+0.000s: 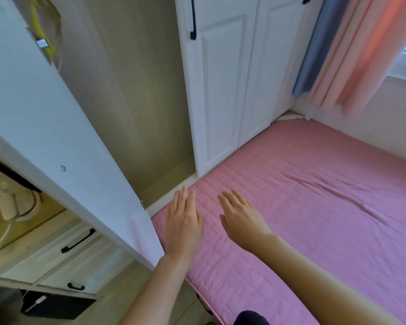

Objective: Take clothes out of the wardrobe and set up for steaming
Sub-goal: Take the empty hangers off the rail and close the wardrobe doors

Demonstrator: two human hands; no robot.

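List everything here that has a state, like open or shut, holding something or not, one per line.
Left wardrobe door: swung open.
Wardrobe compartment: open, lower part bare; something yellow at the top.
Right wardrobe doors: shut.
Drawers: shut.
Pink bed cover: spread flat, slightly creased.
Curtains: drawn aside from the window.
Left hand: fingers straight, holding nothing.
Right hand: fingers straight, holding nothing.

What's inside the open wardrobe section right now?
The open wardrobe section shows bare beige walls and floor, with no clothes in view. Its upper left is hidden behind the open door.
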